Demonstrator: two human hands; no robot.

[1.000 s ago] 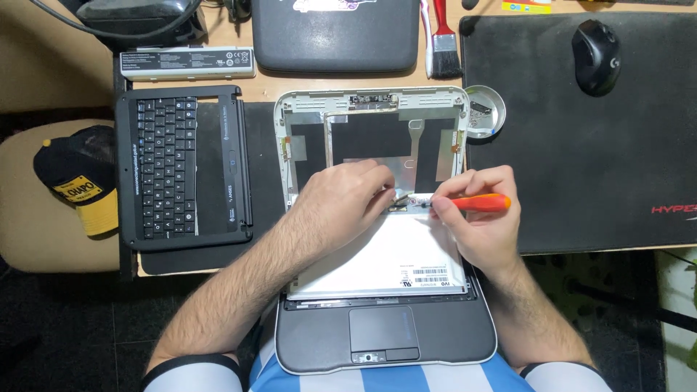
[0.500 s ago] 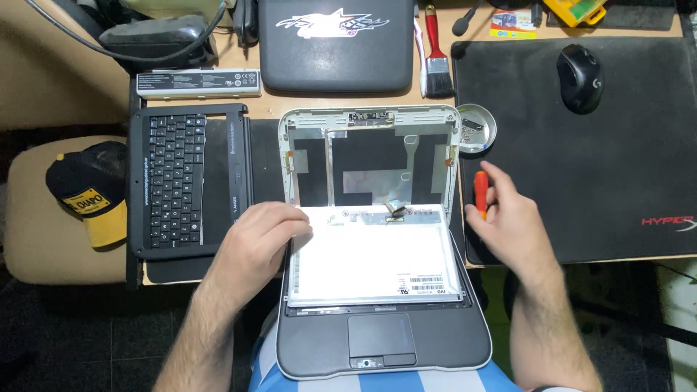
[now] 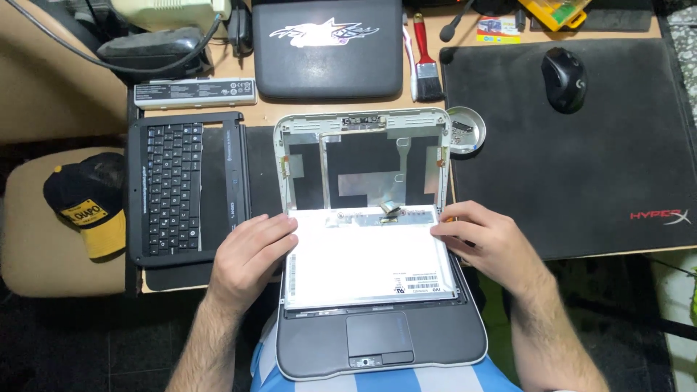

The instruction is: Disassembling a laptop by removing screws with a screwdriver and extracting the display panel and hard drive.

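Note:
A small grey laptop base [image 3: 305, 348] lies on my lap against the desk edge. Its white lid shell [image 3: 363, 117] stands open and stripped. The bare screen panel [image 3: 363, 254] lies face down on the base, silver back up, with a flat cable [image 3: 390, 207] at its top edge. My left hand [image 3: 250, 250] grips the panel's left edge, fingers on its upper left corner. My right hand [image 3: 486, 243] holds the upper right corner. A sliver of an orange screwdriver handle [image 3: 450, 217] shows under those fingers.
A removed black keyboard [image 3: 174, 189] lies left of the laptop, a long battery [image 3: 194, 92] behind it. A small metal dish [image 3: 465, 129] with screws, a brush [image 3: 426, 65], a black case [image 3: 327, 51], and a mouse [image 3: 564, 69] on a black mat [image 3: 581, 167] are nearby. A cap [image 3: 87, 203] rests far left.
Both hands left the cable area at the panel's top. The left went to the panel's left edge, the right swung out with the screwdriver, then came back to the upper right corner.

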